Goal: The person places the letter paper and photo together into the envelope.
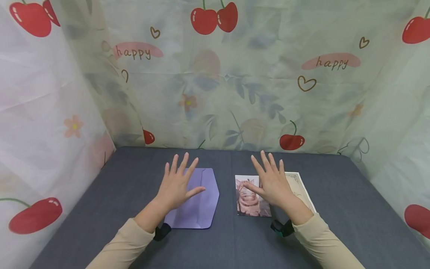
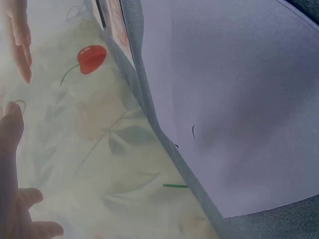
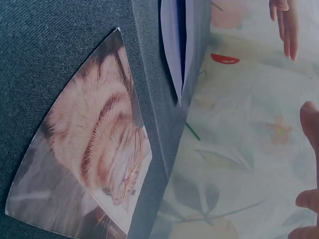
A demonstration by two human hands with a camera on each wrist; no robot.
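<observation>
Left hand: fingers spread, empty — above purple envelope.
Right hand: fingers spread, empty; over cat photo and cream card.
Dark table: bears all three.
Handling: apparently unstarted — picking up calls for lowering, pinching an edge.

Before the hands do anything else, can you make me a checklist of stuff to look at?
1. Hands free: ok; the left hand and right hand hold nothing, fingers spread.
2. Envelope on the table: ok, lying in part behind the left hand in the head view.
3. Envelope empty: cannot tell; its inside is hidden.
4. Photo picture side up: ok, the cat shows.
5. Photo apart from the envelope: ok, bare table lies between.
6. Card fully in sight: not ok; the right hand and arm hide part.
</observation>
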